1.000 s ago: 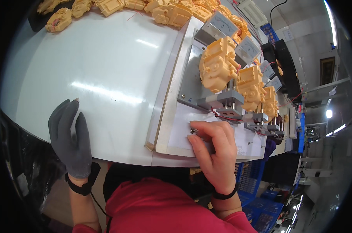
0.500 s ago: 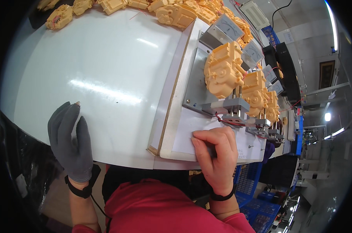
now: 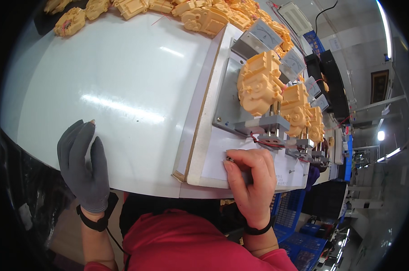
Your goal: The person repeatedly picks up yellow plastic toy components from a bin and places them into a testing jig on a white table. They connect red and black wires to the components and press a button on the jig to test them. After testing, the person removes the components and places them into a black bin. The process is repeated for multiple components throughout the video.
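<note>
My left hand [image 3: 83,165], in a grey glove, lies at the near left of the white table [image 3: 123,72]. Its fingers are stretched out, with the thumb apart and nothing held. On the right, my bare right hand [image 3: 255,180] rests at the white test board [image 3: 213,156]. Its thumb and forefinger are pinched around a small dark metal toggle switch [image 3: 230,159], whose end shows between the fingertips. Just beyond that hand, a yellow plastic gear housing [image 3: 259,83] stands on a grey clamp fixture [image 3: 265,124] with red wires.
Further yellow housings [image 3: 297,108] stand in fixtures along the right, near dial meters [image 3: 263,34]. A heap of yellow housings [image 3: 204,20] covers the far edge. Another small toggle switch [image 3: 291,171] stands on the board. Blue crates [image 3: 288,210] are below right.
My right thumb and forefinger have parted slightly, so the small metal switch now shows between them. My left hand has barely shifted.
</note>
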